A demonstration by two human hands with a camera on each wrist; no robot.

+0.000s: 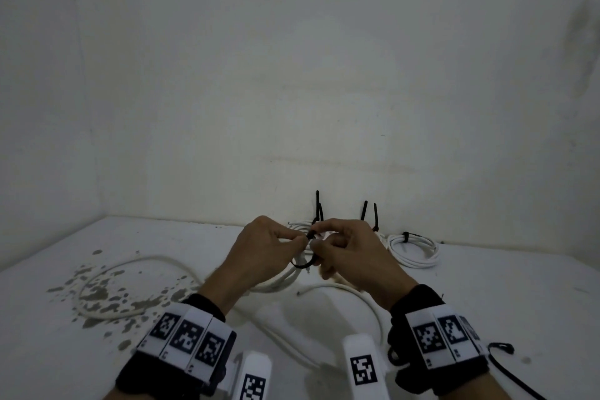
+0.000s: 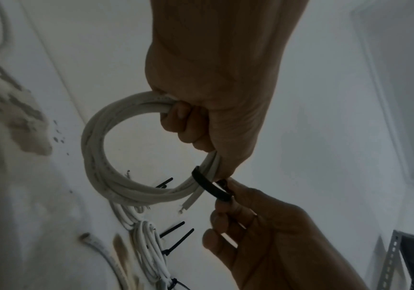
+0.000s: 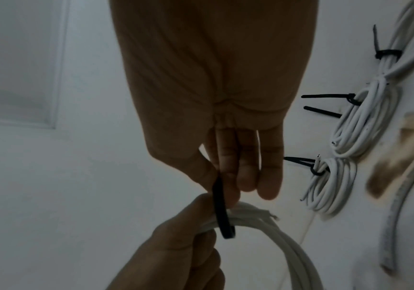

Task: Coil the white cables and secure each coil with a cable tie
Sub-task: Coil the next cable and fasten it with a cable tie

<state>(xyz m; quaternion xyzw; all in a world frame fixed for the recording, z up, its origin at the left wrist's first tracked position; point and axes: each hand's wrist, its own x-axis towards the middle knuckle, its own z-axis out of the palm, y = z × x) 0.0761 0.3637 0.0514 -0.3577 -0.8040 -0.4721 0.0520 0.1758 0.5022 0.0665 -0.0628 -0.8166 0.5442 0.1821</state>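
Stained white table (image 1: 48, 351) meets bare white walls (image 1: 292, 75) in a corner.

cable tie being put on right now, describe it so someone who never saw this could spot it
Look above the white table, where both hands meet. The left hand holds a white coil, and the black cable tie loops around it, pinched by the right hand. Unlike the ties on the coils by the wall, it hangs loose.

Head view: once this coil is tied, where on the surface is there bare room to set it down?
Bare surface lies on the right, in front of the tied coil by the wall. The left is crowded with a loose cable and stains; the back wall holds other tied coils.
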